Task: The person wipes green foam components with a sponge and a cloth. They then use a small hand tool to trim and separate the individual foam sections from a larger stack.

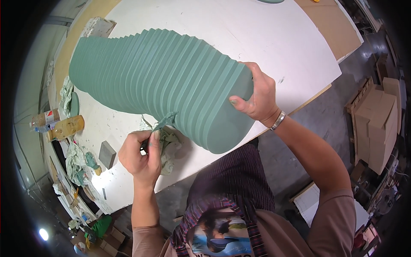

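Note:
A large green ribbed piece (158, 73), curved and vase-like, lies on its side across the white table. My right hand (260, 95) grips its near right end, thumb on the smooth end face and fingers over the far edge. Below the ribs, my left hand (143, 156) pinches a thin green-smeared thing (165, 121) with a dark part between the fingers; its exact kind is unclear. The tip of that thing meets the lower ribs. Just beside this hand, a crumpled green-stained cloth (170, 152) lies on the table, partly under the piece.
On the left of the white table (295, 38) are a grey block (107, 154), a yellowish bottle (67, 127) and stained rags (75, 160). A pale block (99, 28) touches the piece's far end. Cardboard boxes (376, 122) stand on the floor at right.

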`<control>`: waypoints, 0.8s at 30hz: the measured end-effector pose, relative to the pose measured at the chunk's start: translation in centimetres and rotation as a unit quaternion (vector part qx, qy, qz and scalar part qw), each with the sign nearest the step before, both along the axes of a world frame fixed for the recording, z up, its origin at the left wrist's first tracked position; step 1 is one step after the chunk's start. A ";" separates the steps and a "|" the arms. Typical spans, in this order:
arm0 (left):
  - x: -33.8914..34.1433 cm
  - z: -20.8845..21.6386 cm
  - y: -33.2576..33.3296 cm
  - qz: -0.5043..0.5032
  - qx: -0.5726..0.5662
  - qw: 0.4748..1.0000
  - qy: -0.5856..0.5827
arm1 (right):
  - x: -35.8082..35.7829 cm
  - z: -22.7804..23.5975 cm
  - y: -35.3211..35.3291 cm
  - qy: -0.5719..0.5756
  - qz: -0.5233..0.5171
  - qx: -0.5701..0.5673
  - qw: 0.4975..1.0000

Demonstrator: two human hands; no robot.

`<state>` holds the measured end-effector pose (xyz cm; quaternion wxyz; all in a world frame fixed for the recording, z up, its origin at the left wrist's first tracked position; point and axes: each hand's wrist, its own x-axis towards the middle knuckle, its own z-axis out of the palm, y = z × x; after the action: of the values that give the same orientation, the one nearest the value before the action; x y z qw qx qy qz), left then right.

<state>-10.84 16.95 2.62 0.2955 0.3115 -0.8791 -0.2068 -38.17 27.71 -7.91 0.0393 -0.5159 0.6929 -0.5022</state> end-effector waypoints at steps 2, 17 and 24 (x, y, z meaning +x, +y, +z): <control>-0.1 -0.1 0.0 0.004 0.001 1.000 0.002 | 0.0 0.0 0.0 0.012 -0.007 0.002 1.000; 0.2 0.2 -0.1 0.004 -0.034 0.999 0.003 | 0.0 -0.1 0.0 0.004 -0.006 -0.006 1.000; 0.4 -0.3 -0.2 -0.038 -0.060 0.997 -0.012 | 0.1 0.0 -0.1 0.007 -0.008 -0.013 1.000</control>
<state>-10.41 16.71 2.29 0.2952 0.2618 -0.9046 -0.1613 -38.07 27.66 -7.95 0.0241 -0.5143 0.6907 -0.5077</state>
